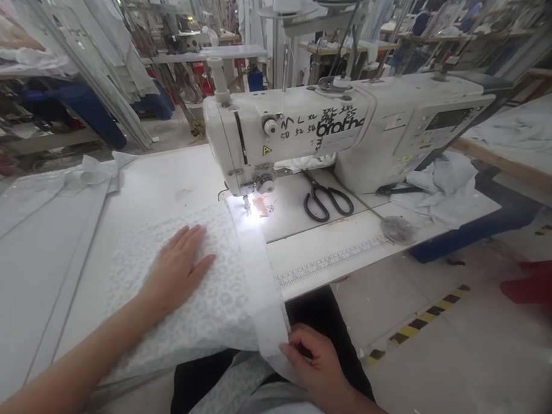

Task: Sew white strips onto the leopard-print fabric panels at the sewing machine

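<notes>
Lace fabric (200, 289): I judge it light, limp.
Left hand (176, 270): flat, released, pressing fabric.
Right hand (318, 365): pinching plain strip (259, 285) at 5 o'clock.

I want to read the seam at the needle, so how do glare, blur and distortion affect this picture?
Head view: the machine's lamp burns out the fabric strip under the needle, hiding the seam; the lace fabric under the left hand is evenly lit; the right hand is sharp; the sewing machine looks bowed; far corners blur.
</notes>
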Action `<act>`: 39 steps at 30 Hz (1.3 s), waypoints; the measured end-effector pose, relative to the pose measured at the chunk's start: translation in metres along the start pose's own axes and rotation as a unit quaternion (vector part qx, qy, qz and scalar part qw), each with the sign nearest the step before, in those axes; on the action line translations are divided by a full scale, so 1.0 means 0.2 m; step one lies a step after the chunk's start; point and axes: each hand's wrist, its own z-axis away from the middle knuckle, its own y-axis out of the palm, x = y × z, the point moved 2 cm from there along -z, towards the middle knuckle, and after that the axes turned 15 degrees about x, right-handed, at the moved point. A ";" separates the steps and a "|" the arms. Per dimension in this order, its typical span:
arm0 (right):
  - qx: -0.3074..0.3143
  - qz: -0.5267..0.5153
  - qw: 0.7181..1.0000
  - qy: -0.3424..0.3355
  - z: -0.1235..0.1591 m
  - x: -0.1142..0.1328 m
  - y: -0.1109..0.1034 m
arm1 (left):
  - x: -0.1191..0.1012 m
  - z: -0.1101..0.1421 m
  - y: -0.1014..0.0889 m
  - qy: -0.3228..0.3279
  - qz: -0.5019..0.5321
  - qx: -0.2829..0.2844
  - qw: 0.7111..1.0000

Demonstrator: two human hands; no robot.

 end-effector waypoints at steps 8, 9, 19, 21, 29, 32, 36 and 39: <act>-0.009 -0.022 1.000 0.006 0.00 0.00 0.00 | 0.00 -0.02 -0.02 0.010 -0.015 -0.009 1.000; -0.011 -0.034 0.999 0.010 0.00 0.00 0.00 | -0.01 -0.02 -0.02 0.010 -0.018 -0.011 1.000; -0.051 -0.086 0.994 0.048 0.06 -0.04 0.01 | -0.01 -0.02 -0.01 0.007 -0.016 -0.010 1.000; -0.053 -0.074 0.995 0.050 0.06 -0.04 0.01 | -0.02 -0.02 -0.02 0.004 -0.013 -0.003 1.000; -0.033 0.085 0.995 -0.035 0.09 0.02 0.00 | 0.02 -0.03 -0.03 0.019 -0.012 0.005 1.000; 0.022 0.160 0.983 -0.093 0.08 0.07 -0.02 | -0.05 -0.01 -0.04 -0.001 -0.017 -0.001 1.000; 0.124 0.220 0.951 -0.181 0.04 0.13 -0.07 | -0.27 0.07 -0.04 0.053 0.039 -0.001 0.998; 0.156 0.294 0.909 -0.251 -0.01 0.15 -0.09 | -0.40 0.11 0.01 0.140 0.109 0.024 0.984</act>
